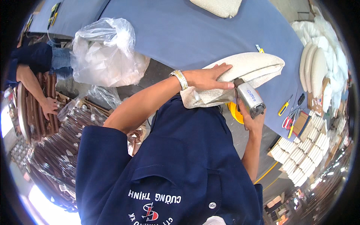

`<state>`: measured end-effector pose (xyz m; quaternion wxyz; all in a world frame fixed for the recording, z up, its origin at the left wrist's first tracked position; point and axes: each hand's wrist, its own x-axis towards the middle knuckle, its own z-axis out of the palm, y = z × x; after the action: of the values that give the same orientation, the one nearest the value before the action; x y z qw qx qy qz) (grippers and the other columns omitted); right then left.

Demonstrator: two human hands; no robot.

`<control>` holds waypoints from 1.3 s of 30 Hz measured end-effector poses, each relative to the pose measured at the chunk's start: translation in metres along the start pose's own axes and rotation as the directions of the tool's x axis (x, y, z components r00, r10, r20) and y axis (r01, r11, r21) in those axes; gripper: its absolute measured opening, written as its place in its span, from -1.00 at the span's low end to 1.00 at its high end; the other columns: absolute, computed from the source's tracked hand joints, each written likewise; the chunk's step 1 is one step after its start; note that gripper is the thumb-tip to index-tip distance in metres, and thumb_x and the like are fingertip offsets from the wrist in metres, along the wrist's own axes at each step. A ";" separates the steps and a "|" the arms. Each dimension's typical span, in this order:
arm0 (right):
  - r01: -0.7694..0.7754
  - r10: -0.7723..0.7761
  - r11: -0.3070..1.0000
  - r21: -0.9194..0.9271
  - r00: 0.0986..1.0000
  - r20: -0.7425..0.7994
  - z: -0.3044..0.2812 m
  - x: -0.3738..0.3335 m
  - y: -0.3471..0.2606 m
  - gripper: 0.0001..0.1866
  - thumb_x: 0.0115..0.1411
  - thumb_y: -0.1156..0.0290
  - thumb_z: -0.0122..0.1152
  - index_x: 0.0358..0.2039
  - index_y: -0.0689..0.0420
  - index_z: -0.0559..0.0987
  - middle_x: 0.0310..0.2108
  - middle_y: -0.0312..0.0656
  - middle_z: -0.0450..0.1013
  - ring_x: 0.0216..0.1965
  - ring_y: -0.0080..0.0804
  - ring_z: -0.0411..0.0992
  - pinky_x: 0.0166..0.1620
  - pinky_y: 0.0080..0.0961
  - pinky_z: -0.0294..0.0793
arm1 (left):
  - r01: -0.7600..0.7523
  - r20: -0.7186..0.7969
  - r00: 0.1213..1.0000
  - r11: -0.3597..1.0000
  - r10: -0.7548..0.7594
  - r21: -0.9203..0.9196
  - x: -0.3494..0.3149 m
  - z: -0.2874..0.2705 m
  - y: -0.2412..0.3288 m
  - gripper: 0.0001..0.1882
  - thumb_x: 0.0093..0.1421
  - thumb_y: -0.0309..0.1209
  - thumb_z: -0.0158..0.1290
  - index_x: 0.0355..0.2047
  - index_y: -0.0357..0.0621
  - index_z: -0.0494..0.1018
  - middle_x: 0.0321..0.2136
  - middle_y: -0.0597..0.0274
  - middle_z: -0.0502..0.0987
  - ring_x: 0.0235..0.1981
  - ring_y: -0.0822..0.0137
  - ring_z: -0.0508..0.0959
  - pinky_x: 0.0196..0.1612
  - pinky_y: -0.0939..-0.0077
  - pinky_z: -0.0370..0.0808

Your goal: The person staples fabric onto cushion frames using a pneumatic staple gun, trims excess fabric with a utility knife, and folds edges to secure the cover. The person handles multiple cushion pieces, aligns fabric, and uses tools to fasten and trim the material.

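Note:
A cream fabric-covered seat pad (262,62) is tilted up at the near edge of the blue-covered table (180,33), its loose fabric edge facing me. My left hand (210,78) lies on it with fingers and thumb spread, pressing the fabric. In my right hand (254,120) is a grey and black staple gun (248,96), the fingers wrapped round its grip. The gun's nose is at the pad's fabric edge, close to my left thumb; whether it touches is hidden. A yellow coiled hose (235,113) shows below the pad.
A yellow cutter (261,49) lies behind the pad. Right of me are a screwdriver (284,107), red-handled scissors (288,121) and stacked pale strips (300,157). More pads (318,71) stand at far right. A plastic bag (108,56) and a co-worker's hand (48,106) on brown pieces are left.

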<state>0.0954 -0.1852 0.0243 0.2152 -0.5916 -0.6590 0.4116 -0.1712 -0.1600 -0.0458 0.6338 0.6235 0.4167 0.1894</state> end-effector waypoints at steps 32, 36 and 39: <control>-0.357 0.262 0.818 0.450 0.929 0.261 0.055 0.082 0.147 -0.59 0.47 0.11 0.18 0.08 0.20 0.57 -0.11 -0.19 0.62 -0.18 -0.41 0.61 -0.12 -0.42 0.63 | -0.117 -0.913 0.036 0.906 -0.406 -0.408 -0.011 0.071 -0.117 -0.37 0.34 -0.11 0.28 0.26 -0.30 0.49 0.14 -0.08 0.59 0.15 0.16 0.55 0.26 0.28 0.43; -0.648 0.441 0.712 0.271 0.713 0.546 0.083 0.035 0.142 -0.48 0.45 -0.06 0.18 0.06 0.19 0.53 -0.17 -0.10 0.61 -0.26 -0.40 0.61 -0.23 -0.41 0.67 | -0.126 -0.888 0.014 0.880 -0.459 -0.457 0.001 0.078 -0.115 -0.34 0.34 -0.07 0.27 0.27 -0.31 0.48 0.21 -0.17 0.53 0.25 0.08 0.50 0.32 0.23 0.38; -0.725 0.406 0.606 0.328 0.636 0.656 0.097 0.021 0.142 -0.46 0.44 -0.15 0.15 -0.04 0.16 0.51 -0.25 -0.11 0.59 -0.34 -0.41 0.59 -0.30 -0.43 0.66 | -0.054 -0.886 -0.117 0.894 -0.449 -0.446 0.003 0.096 -0.122 -0.18 0.38 0.02 0.19 0.43 -0.30 0.25 0.31 -0.22 0.42 0.27 0.03 0.49 0.34 0.23 0.35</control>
<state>0.1018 -0.1986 -0.1481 0.0455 -0.5490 -0.3037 0.7774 -0.1297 -0.2365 -0.1744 0.2383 0.0886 0.7944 0.5516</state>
